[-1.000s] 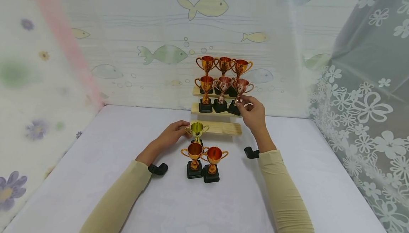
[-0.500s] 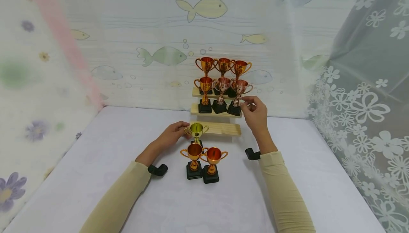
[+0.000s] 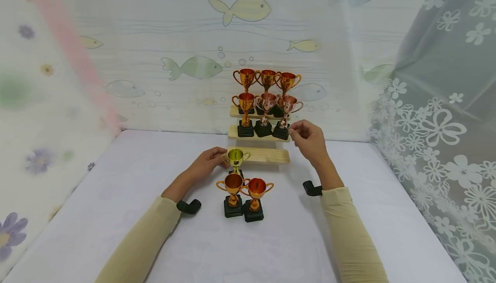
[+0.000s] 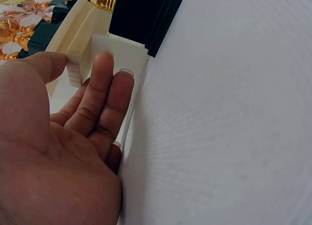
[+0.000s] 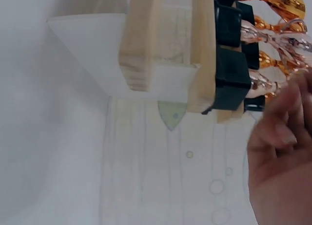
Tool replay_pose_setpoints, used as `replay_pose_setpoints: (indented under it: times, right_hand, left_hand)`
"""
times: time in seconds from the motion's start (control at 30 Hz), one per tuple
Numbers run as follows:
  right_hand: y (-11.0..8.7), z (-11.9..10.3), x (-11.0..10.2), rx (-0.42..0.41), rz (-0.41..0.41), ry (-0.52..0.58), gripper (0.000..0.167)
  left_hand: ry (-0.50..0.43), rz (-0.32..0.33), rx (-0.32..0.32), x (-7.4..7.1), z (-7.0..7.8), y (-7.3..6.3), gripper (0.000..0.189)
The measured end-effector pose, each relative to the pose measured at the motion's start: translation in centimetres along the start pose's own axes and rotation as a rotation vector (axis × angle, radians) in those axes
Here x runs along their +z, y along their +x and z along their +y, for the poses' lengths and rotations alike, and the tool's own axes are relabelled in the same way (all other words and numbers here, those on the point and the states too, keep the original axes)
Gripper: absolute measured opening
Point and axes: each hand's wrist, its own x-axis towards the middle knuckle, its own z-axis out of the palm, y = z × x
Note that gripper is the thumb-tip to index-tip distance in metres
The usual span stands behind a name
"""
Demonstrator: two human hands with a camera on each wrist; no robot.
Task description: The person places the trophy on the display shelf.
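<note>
My left hand point(image 3: 207, 162) is at the left end of a three-step display stand. In the left wrist view its thumb rests on the end of the lowest wooden shelf point(image 4: 80, 57), with the fingers fairly straight beside the white support point(image 4: 117, 48). My right hand point(image 3: 310, 141), loosely curled and holding nothing, hovers beside the right-hand pink trophy cup point(image 3: 285, 115) on the middle shelf. Another pink cup point(image 3: 266, 115) and an orange cup point(image 3: 246, 115) share that shelf. A gold cup point(image 3: 235, 159) stands on the table before the lowest shelf, close to my left hand.
Three orange cups, one of them at the left point(image 3: 246, 78), line the top shelf. Two more, a left one point(image 3: 233, 192) and a right one point(image 3: 255, 197), stand on the white table point(image 3: 201, 248) in front. A patterned curtain point(image 3: 162, 37) hangs behind.
My right hand has let go of the right-hand pink cup and drawn back a little to the right. My left hand keeps its place at the stand.
</note>
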Motion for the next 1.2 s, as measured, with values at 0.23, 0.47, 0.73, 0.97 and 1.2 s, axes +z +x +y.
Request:
replay_pose_setpoints:
  times: [0.23, 0.47, 0.73, 0.97, 1.2]
  right_hand:
    - [-1.1, -0.9, -0.3, -0.021, -0.463, -0.072, 0.017]
    - [-1.6, -2.1, 0.1, -0.016, -0.807, -0.037, 0.018]
    - [-2.2, -2.0, 1.9, -0.070, -1.033, -0.127, 0.034]
    - [-2.8, -1.7, 3.7, -0.093, -1.136, -0.098, 0.028]
    - [-3.2, -1.5, 5.0, -0.086, -1.178, 0.011, 0.015]
  left_hand:
    - [-0.005, -0.004, 0.012, 0.0, -0.1, 0.1, 0.042]
    - [-0.007, -0.009, 0.025, 0.0, 0.1, 0.1, 0.045]
    - [0.004, -0.009, 0.018, 0.0, -0.1, 0.0, 0.045]
    - [0.011, -0.002, 0.013, 0.0, -0.2, 0.2, 0.042]
    - [0.006, 0.000, 0.019, 0.1, -0.3, 0.1, 0.043]
